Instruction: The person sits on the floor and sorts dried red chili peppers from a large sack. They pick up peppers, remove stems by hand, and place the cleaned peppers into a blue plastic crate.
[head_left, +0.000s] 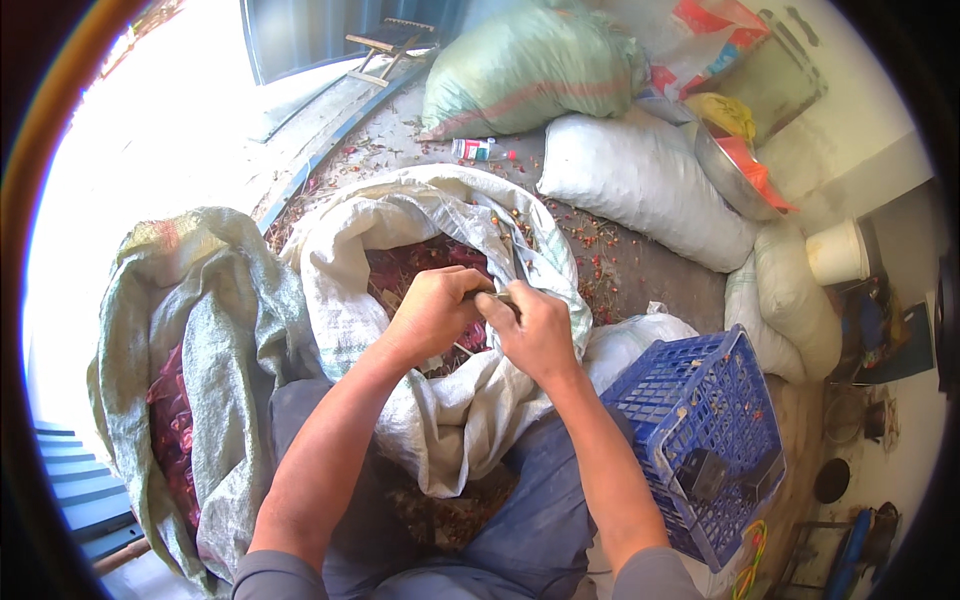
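Note:
My left hand (439, 311) and my right hand (534, 326) meet above the mouth of a white woven sack (330, 300). Their fingertips close together around a small, narrow, brownish object (501, 298), mostly covered by the fingers; its kind is unclear. Inside the sack, under my hands, lie dark red plant pieces (420, 262) that look like roselle calyces, mixed with pale dry bits. The sack's rim is rolled outward and stands between my knees. To the left, a second woven sack (225, 390) gapes over more dark red pieces (172, 435).
A blue plastic crate (675, 420) stands tilted at my right, dark boxy objects inside. Beyond are a full white sack (637, 180), a green sack (532, 75), a plastic bottle (484, 150) and a metal basin (724, 165). Red and orange bits (600, 255) litter the floor. A folding stool (386, 49) stands far off.

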